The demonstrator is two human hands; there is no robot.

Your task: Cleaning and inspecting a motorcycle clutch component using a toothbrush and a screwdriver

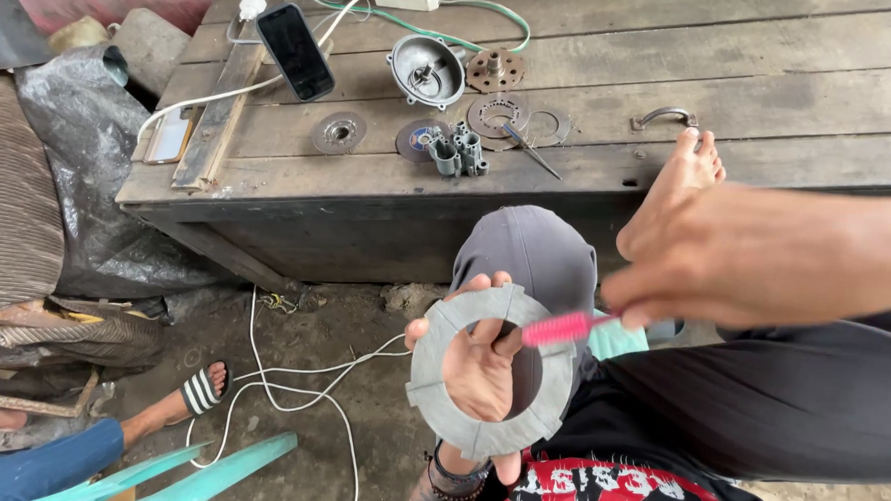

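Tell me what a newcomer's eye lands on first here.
The grey ring-shaped friction disc in the left hand, low centre, with the right hand bringing a pink brush to its edge. Behind, a wooden table holds metal discs, a round housing and a dark phone.

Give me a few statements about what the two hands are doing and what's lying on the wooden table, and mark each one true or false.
1. The left hand holds a grey ring-shaped disc. True.
2. The right hand holds a screwdriver against the disc. False: it holds a pink brush, blurred, at the disc's inner edge.
3. A black phone lies on the wooden table. True.
4. The table holds nothing but the phone. False: a round metal cover, several flat discs and small grey parts lie there too.
5. A bare foot rests at the table's edge. True.
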